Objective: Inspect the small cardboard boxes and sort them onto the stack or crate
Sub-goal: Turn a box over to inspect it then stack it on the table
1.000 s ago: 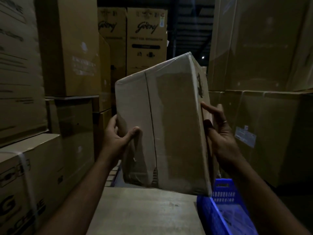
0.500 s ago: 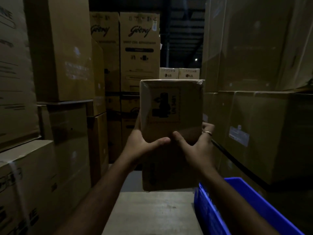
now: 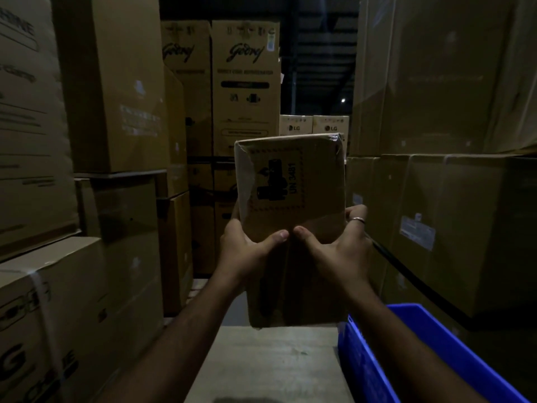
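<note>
So the small cardboard box (image 3: 293, 216) has been flipped around since a second ago: back then the big taped side faced the camera, now it's the end panel with the battery mark and "UN 3481". Left hand (image 3: 247, 251) and right hand (image 3: 340, 251) both clamp its lower half, fingers wrapped behind, thumbs nearly touching in front. It's up in the air over the far edge of the bench (image 3: 273, 365), blue crate (image 3: 374, 373) at the right edge. Looks like mid-inspection to me, sorting not started.
</note>
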The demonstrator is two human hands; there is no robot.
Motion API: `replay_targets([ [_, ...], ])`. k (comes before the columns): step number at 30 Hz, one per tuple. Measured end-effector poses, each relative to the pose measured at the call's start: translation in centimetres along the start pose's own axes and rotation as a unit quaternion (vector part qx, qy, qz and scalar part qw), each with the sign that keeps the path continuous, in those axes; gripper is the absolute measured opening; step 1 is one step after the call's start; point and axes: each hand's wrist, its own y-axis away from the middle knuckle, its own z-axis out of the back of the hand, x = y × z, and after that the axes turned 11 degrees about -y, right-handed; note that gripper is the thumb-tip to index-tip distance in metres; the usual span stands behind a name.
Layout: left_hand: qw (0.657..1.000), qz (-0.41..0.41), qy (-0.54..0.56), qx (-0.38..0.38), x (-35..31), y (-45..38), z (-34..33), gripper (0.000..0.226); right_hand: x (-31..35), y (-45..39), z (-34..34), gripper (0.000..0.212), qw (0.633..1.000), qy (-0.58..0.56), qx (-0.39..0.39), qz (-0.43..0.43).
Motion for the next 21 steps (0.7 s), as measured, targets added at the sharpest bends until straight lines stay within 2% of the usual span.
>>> replay_targets([
  [2,1.000,-0.010,0.003,-0.004,-0.5,-0.1,0.2,0.090,0.1,0.2,-0.5,0.070,1.000,0.007,-0.011,0.006],
  [4,1.000,-0.001,-0.008,-0.009,-0.6,-0.5,0.7,0.086,0.0,0.0,-0.3,0.061,0.999,-0.013,0.022,-0.028],
  [5,1.000,0.007,-0.013,-0.010,-0.6,-0.8,1.2,0.084,-0.2,-0.2,0.1,0.047,0.994,-0.071,0.054,-0.056],
  [7,1.000,0.013,0.001,-0.025,-0.7,-1.2,2.4,0.087,-0.7,-1.0,1.1,0.010,0.958,-0.236,0.114,-0.115],
  [9,0.996,-0.043,0.006,-0.081,-1.1,-1.7,3.4,0.094,-1.1,-1.7,1.9,0.022,0.931,-0.304,0.159,-0.120],
  [12,0.984,-0.103,0.003,-0.146,-1.8,-2.1,4.0,0.100,-0.7,-2.3,2.0,0.036,0.942,-0.266,0.199,-0.042],
  [14,0.981,-0.112,-0.019,-0.156,-1.9,-1.9,3.7,0.122,-0.5,-2.4,1.8,0.051,0.936,-0.279,0.215,-0.021],
  [17,0.985,-0.087,-0.074,-0.127,-2.2,-1.6,2.8,0.154,-0.4,-2.1,0.9,0.049,0.937,-0.261,0.231,0.024],
  [19,0.989,-0.063,-0.057,-0.119,-2.0,-1.6,2.1,0.162,-0.7,-1.7,-0.1,0.049,0.936,-0.240,0.252,0.051],
  [21,0.986,-0.080,-0.050,-0.135,-1.7,-1.1,1.7,0.166,-0.8,-1.2,-0.6,0.045,0.935,-0.231,0.261,0.069],
])
